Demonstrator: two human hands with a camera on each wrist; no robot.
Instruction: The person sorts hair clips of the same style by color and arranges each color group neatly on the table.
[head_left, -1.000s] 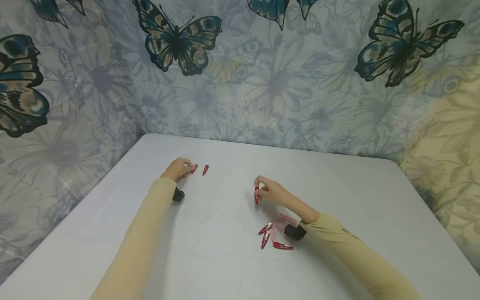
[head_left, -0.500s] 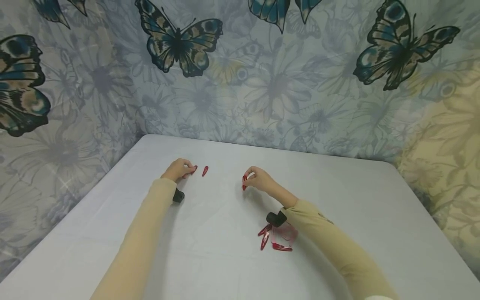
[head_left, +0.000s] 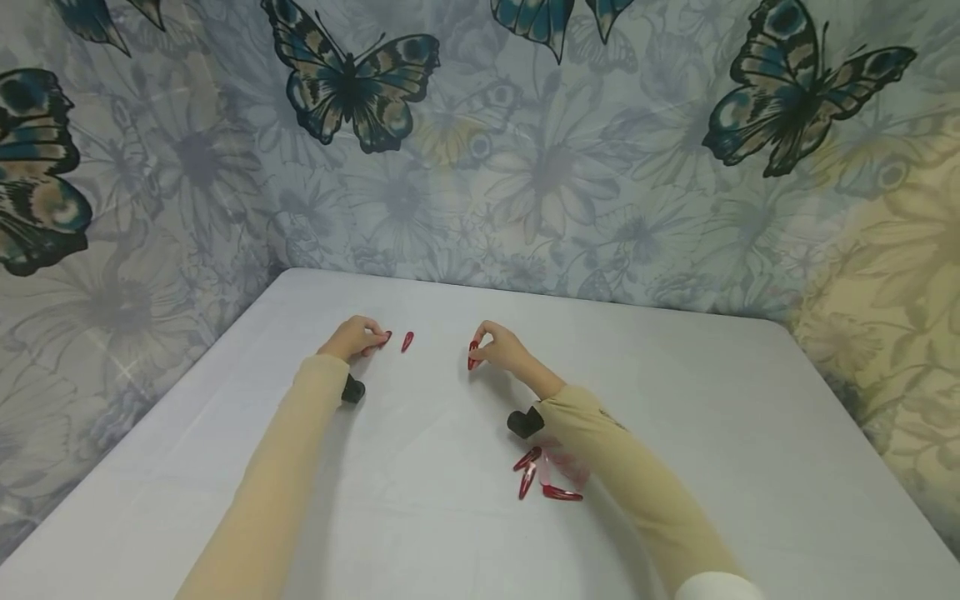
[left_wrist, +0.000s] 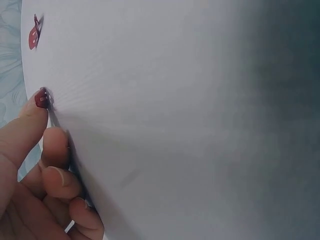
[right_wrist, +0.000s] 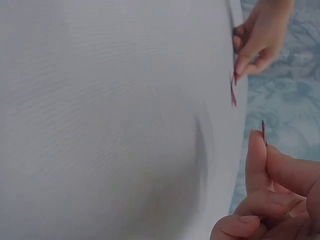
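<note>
My left hand (head_left: 354, 337) is low over the far left of the white table. Between its thumb and fingertip it pinches a red snap hair clip (left_wrist: 42, 99), close to the tabletop. A second red hair clip (head_left: 407, 342) lies just to the right of that hand. Held off the table near the middle, another red hair clip (right_wrist: 264, 131) is pinched by the thumb and forefinger of my right hand (head_left: 498, 347). In the right wrist view the left hand (right_wrist: 261, 41) appears beyond it.
Several red hair clips (head_left: 527, 481) lie together below the right forearm. Beside them a pink see-through item (head_left: 567, 468) is partly hidden by the sleeve; its kind is unclear. A butterfly-patterned cloth (head_left: 555, 175) stands behind the white table (head_left: 675, 375).
The right hand has travelled leftward and farther from the body with its hair clip, away from the loose clips. The left hand has kept its place and its pinch.
</note>
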